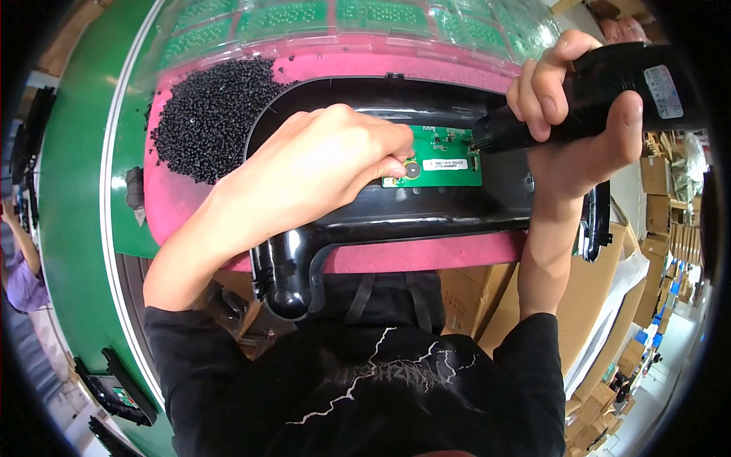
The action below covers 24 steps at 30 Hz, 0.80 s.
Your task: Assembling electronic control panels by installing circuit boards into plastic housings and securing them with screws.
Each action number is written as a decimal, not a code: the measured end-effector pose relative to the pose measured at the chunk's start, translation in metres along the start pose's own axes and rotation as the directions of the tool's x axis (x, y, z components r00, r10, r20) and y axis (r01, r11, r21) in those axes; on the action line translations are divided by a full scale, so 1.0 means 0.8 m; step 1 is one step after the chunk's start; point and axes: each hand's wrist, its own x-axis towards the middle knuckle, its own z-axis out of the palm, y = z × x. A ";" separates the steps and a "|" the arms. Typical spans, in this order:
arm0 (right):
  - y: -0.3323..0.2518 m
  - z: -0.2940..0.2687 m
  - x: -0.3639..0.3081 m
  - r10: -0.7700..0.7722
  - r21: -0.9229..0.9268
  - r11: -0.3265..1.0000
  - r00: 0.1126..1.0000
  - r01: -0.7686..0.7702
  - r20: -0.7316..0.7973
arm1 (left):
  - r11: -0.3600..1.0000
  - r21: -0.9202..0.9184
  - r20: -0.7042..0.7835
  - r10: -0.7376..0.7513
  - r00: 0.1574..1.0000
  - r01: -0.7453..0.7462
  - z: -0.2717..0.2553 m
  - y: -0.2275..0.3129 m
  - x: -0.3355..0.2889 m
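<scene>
A glossy black plastic housing point(426, 221) lies on a pink mat point(426, 255). Inside it sits a small green circuit board point(449, 156). My left hand point(320, 167) rests on the housing, its fingertips pressing the left end of the board. My right hand point(579, 107) grips a black electric screwdriver point(601, 84) whose tip points at the board's right edge.
A heap of small black screws point(209, 114) lies on the mat's left part. Clear trays of green circuit boards point(343, 23) stand behind. A green conveyor belt point(76, 190) curves along the left. Cardboard boxes point(601, 297) stand at the right. Another person's arm point(23, 259) shows far left.
</scene>
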 end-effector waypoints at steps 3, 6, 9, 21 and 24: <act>-0.003 0.003 -0.002 -0.032 0.006 0.999 0.999 0.031 0.013 | 1.000 -0.003 -0.008 0.000 1.000 0.000 -0.002 0.001 -0.001; -0.014 0.009 0.001 0.071 -0.105 0.992 0.997 -0.066 0.041 | 1.000 -0.021 0.018 -0.019 1.000 0.019 -0.004 0.003 0.001; -0.006 0.002 0.007 0.041 -0.009 0.999 0.993 -0.040 0.107 | 0.999 -0.021 0.037 -0.024 0.999 0.024 -0.007 0.006 0.001; -0.015 0.001 -0.003 -0.014 0.112 0.994 0.998 0.007 0.058 | 1.000 0.002 0.030 -0.014 0.999 0.014 -0.007 0.003 -0.005; -0.036 0.021 -0.006 -0.169 0.295 0.944 0.984 0.144 0.061 | 0.995 0.057 -0.040 0.089 0.995 -0.086 0.003 0.000 -0.011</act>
